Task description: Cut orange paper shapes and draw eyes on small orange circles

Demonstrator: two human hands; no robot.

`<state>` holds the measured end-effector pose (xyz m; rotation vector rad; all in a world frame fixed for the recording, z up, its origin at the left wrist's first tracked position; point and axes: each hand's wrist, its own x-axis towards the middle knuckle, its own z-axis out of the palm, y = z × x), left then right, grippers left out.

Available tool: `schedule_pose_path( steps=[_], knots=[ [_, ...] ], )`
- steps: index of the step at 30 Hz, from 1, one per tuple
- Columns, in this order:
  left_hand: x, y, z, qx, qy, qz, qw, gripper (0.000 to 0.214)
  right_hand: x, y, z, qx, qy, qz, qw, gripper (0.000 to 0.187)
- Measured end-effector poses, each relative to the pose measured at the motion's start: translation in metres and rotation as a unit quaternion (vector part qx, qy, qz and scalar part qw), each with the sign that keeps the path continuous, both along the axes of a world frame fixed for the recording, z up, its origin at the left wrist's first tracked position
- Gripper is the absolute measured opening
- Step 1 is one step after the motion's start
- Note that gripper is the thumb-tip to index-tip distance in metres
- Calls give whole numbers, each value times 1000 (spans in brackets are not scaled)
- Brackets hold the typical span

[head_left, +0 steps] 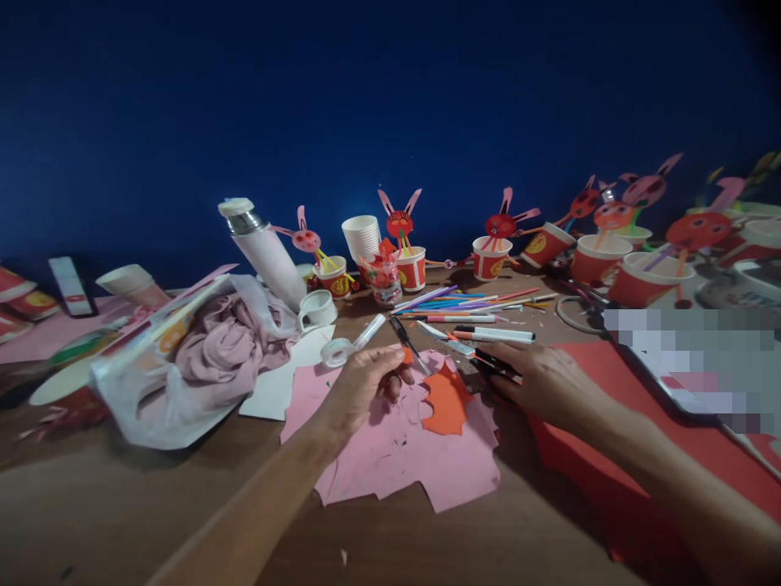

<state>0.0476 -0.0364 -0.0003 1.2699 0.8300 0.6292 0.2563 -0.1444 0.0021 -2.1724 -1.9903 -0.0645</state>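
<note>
My left hand (373, 381) is closed over the pink paper, pinching a small orange paper scrap (407, 355) between thumb and fingertips. To the right, my right hand (530, 373) has its fingers around the black handles of scissors (460, 347), whose blades point up and left, away from me. Between the hands, an orange sheet (447, 399) with scalloped cut edges lies on the ragged pink paper (390, 456). Close to my left fingertips lies a slim dark tool (407, 342) whose kind I cannot make out.
Markers (494, 334) and several coloured sticks (464, 303) lie beyond my hands. Tape (335, 352), a white mug (317, 310), a flask (263, 252) and a plastic bag (140, 407) stand left. Rabbit-faced paper cups (412, 270) line the wall. Red paper (586, 456) lies right.
</note>
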Motion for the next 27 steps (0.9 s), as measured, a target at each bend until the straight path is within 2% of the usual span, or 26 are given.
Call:
schedule_pose_path(
  steps=[5,10,14,17,19,24,27],
  knots=[
    [-11,4,-11,53,51,7,997,30,1,-2,4,-36,42,17,998,38],
    [-11,13,-27,73,61,14,995,28,1,-5,10,-69,49,5,996,31],
    [-6,11,-23,75,57,35,995,23,4,-5,6,-58,62,-2,996,29],
    [-6,8,-20,72,55,54,994,21,6,-2,1,-90,57,-20,994,28],
    [-7,7,-22,67,51,57,995,19,7,0,-1,-114,56,-28,992,30],
    [-9,5,-30,37,19,40,998,16,6,-2,-1,-115,69,-34,990,37],
    [-13,3,-23,47,-3,61,997,16,8,-2,-4,-121,62,-30,990,34]
  ],
)
